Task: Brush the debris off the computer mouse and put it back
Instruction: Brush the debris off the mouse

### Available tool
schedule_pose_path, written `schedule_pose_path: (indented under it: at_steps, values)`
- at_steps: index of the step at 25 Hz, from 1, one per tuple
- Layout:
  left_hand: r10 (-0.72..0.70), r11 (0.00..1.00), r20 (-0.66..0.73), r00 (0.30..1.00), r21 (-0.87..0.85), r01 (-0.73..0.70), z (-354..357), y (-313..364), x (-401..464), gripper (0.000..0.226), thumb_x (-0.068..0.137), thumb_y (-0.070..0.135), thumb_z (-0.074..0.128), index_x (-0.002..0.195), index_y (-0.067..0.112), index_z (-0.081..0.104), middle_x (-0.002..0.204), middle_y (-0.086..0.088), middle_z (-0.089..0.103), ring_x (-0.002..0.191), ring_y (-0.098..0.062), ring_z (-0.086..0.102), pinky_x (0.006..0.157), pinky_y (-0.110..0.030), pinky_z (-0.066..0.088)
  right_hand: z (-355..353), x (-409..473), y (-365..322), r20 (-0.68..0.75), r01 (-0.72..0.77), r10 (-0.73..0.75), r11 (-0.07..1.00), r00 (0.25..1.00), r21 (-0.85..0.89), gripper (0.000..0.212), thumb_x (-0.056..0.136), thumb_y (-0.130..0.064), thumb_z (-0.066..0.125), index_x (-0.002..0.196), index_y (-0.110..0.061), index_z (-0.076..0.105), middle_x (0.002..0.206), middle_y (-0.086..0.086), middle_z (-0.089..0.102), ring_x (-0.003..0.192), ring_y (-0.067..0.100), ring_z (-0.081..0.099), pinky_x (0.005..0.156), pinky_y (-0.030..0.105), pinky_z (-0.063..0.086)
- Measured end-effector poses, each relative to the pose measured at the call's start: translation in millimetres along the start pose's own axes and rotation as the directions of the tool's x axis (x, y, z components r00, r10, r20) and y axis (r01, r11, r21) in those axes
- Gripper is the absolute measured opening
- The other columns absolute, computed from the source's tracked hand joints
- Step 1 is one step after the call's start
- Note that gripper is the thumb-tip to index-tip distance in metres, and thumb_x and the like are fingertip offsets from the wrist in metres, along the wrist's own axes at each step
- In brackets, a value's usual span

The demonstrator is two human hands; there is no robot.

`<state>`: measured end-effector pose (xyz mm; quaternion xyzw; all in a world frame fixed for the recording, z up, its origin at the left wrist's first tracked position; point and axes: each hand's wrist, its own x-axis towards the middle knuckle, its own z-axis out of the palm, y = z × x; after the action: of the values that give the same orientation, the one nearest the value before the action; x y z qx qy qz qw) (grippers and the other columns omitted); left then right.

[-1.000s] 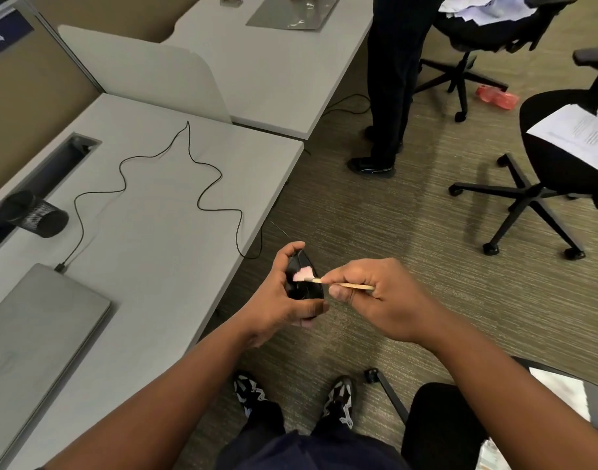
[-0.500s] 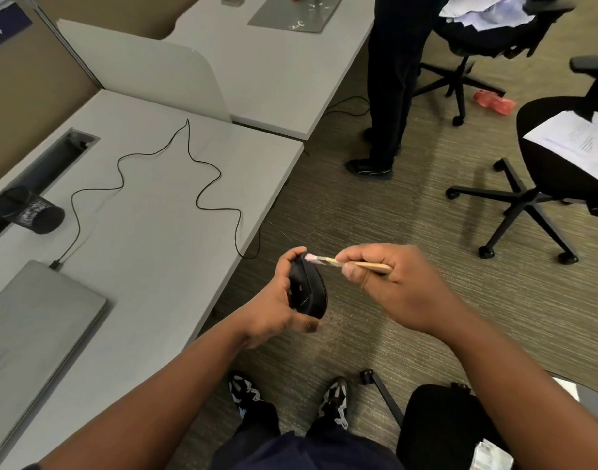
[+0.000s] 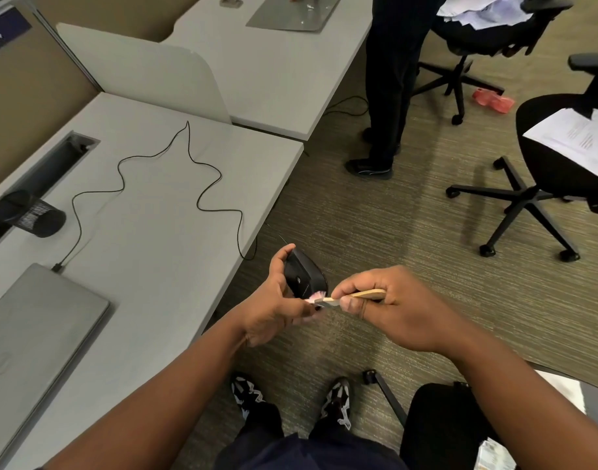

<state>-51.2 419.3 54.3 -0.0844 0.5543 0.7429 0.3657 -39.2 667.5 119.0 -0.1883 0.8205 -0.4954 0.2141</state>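
Your left hand (image 3: 274,300) gripped the black computer mouse (image 3: 304,278), fingers curled round it, held in the air over the carpet just off the desk (image 3: 148,252) edge. Your right hand (image 3: 389,310) pinched a wooden-handled brush (image 3: 355,297); its pink bristles touched the mouse's lower end.

Surroundings: the mouse cable (image 3: 189,157) snaked across the desk to a closed grey laptop (image 3: 29,334). A black mesh pen cup (image 3: 36,215) lay on its side beside the cable tray slot (image 3: 43,164). Another person's dark trouser legs (image 3: 389,79) stood near the far desk corner. An office chair (image 3: 562,157) carrying printed sheets stood to your right, well apart from your hands. A second chair (image 3: 477,35) held loose papers.

Open room: bare carpet between desk edge and chairs.

Writing: partition label (image 3: 2,33) read "04"; rest cut off.
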Motion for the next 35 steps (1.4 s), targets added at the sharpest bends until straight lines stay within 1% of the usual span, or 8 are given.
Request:
schedule_pose_path:
  at_steps: [4,9,15,21,24,27,31,35]
  values:
    - [0.027,0.972,0.014,1.000,-0.236,-0.023,3,5,-1,0.109,0.072,-0.003,0.072,0.155,0.051,0.027,0.147,-0.027,0.046,0.105,-0.037,0.073,0.077,-0.044,0.066,7,-2,6,0.002,0.002,-0.002,1.000,1.000,-0.012,0.016,0.097,-0.038,0.064,0.109,-0.046,0.072,0.092,-0.008,0.077,0.081,0.018,0.072,0.073,0.043,0.058]
    - [0.007,0.977,-0.120,0.993,-0.209,-0.032,14,5,3,0.092,0.088,0.011,0.078,0.154,0.045,0.026,0.126,-0.020,0.061,0.093,-0.029,0.076,0.071,-0.042,0.064,11,-3,10,0.011,-0.001,0.001,0.999,1.000,-0.052,0.015,0.100,-0.030,0.067,0.110,-0.036,0.076,0.091,-0.017,0.075,0.080,0.007,0.071,0.073,0.031,0.059]
    - [-0.004,0.937,-0.129,0.992,-0.347,-0.041,19,2,0,0.081,0.085,0.012,0.072,0.150,0.040,0.032,0.120,-0.018,0.061,0.088,-0.030,0.078,0.073,-0.047,0.067,3,-5,6,-0.048,0.004,0.000,0.997,0.999,0.073,0.013,0.099,-0.030,0.068,0.106,-0.033,0.079,0.091,-0.004,0.078,0.076,0.025,0.070,0.066,0.039,0.056]
    - [-0.034,0.905,-0.133,0.991,-0.425,-0.026,14,3,0,0.061,0.081,0.025,0.081,0.131,0.032,0.048,0.131,-0.019,0.061,0.100,-0.037,0.076,0.077,-0.048,0.062,10,-5,10,-0.040,0.012,-0.014,0.999,0.999,-0.053,0.016,0.101,-0.024,0.068,0.108,-0.035,0.077,0.088,-0.045,0.066,0.083,-0.016,0.065,0.071,0.004,0.046]
    - [-0.023,0.847,-0.106,0.994,-0.530,-0.037,11,1,1,0.060,0.071,0.022,0.081,0.127,0.011,0.064,0.137,-0.027,0.063,0.116,-0.046,0.071,0.082,-0.050,0.062,8,-5,12,-0.114,0.009,-0.007,1.000,0.993,0.017,0.016,0.101,-0.024,0.067,0.104,-0.036,0.077,0.082,-0.027,0.073,0.063,0.003,0.063,0.058,0.017,0.048]
    - [-0.015,0.788,-0.119,0.993,-0.612,-0.062,7,-2,1,0.058,0.067,0.023,0.080,0.123,0.009,0.072,0.133,-0.029,0.065,0.107,-0.042,0.070,0.081,-0.047,0.061,5,-5,14,-0.176,0.006,0.013,0.994,0.984,0.108,0.013,0.099,-0.030,0.066,0.101,-0.038,0.076,0.077,0.001,0.072,0.058,0.024,0.057,0.053,0.034,0.045]
    - [-0.030,0.714,-0.120,0.992,-0.698,-0.063,6,-4,-2,0.058,0.068,0.015,0.077,0.123,0.000,0.072,0.107,-0.032,0.072,0.090,-0.041,0.070,0.071,-0.042,0.064,6,-5,16,-0.200,0.005,0.019,0.993,0.980,0.122,0.014,0.101,-0.026,0.067,0.101,-0.038,0.075,0.073,0.004,0.069,0.055,0.015,0.053,0.052,0.031,0.042]
    - [-0.017,0.705,-0.108,0.994,-0.706,-0.065,11,-1,-5,0.080,0.057,0.010,0.098,0.129,-0.001,0.064,0.116,-0.033,0.071,0.100,-0.041,0.070,0.085,-0.046,0.064,8,-5,17,-0.248,0.020,0.011,0.992,0.969,0.124,0.016,0.101,-0.024,0.068,0.102,-0.039,0.075,0.075,0.006,0.071,0.057,0.026,0.059,0.051,0.034,0.045]
